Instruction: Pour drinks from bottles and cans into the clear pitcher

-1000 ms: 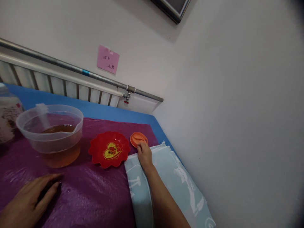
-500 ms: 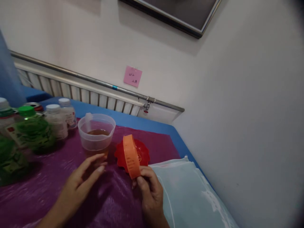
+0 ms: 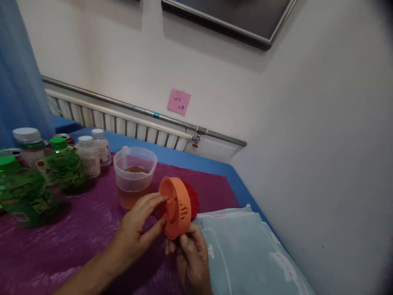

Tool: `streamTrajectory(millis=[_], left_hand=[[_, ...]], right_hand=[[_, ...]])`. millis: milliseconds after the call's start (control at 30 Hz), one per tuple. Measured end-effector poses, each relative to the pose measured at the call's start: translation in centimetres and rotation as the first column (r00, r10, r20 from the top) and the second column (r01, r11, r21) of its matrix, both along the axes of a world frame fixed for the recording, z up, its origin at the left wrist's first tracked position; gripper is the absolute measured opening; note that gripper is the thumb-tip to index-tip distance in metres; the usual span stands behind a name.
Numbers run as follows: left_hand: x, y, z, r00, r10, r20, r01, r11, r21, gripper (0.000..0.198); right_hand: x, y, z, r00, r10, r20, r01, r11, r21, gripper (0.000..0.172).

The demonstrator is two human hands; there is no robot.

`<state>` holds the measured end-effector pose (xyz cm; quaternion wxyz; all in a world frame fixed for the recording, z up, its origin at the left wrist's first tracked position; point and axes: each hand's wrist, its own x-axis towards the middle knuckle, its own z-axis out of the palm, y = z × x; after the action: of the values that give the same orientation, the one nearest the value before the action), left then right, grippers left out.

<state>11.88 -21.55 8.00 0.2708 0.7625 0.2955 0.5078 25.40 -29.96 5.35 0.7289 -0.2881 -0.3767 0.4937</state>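
I hold a round orange plastic lid (image 3: 177,211) with slots upright above the purple table cover (image 3: 76,241). My right hand (image 3: 190,256) grips its lower edge from below. The fingers of my left hand (image 3: 139,227) pinch its left rim. Behind the lid a red scalloped dish (image 3: 193,200) shows only at its right edge. Just left stands a clear measuring jug (image 3: 135,174) holding amber liquid.
Green-capped bottles (image 3: 21,190) and white-capped bottles (image 3: 89,155) stand at the left. A light blue folded cloth (image 3: 245,254) lies at the right, beside the white wall. A radiator and pipe (image 3: 138,123) run along the back, with a pink note (image 3: 178,101) above.
My right hand picked the orange lid off the table beside the red dish and raised it on edge. My left hand rose from the table and took its rim. The view swung left.
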Motion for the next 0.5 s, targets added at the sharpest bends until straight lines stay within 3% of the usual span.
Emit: streamTrajectory(millis=[167, 300, 400, 500], left_hand=[[0.7, 1.0, 1.5, 1.000, -0.019, -0.016, 0.021, 0.988, 0.153, 0.026], [0.7, 1.6, 3.2, 0.995, 0.067, -0.072, -0.040, 0.946, 0.322, 0.017], [-0.6, 2.5, 6.3, 0.980, 0.175, -0.091, -0.129, 0.916, 0.380, 0.018], [-2.8, 4.4, 10.4, 0.956, 0.266, -0.120, -0.217, 0.923, 0.319, 0.026]], right_hand=[[0.1, -0.2, 1.1, 0.998, -0.023, 0.057, 0.020, 0.998, 0.051, 0.014], [0.3, 0.0, 2.3, 0.999, -0.042, -0.017, 0.042, 0.998, 0.048, 0.017], [1.0, 0.0, 2.3, 0.995, -0.102, 0.001, 0.101, 0.993, 0.062, 0.027], [1.7, -0.2, 1.4, 0.991, -0.112, 0.076, 0.107, 0.992, 0.068, 0.024]])
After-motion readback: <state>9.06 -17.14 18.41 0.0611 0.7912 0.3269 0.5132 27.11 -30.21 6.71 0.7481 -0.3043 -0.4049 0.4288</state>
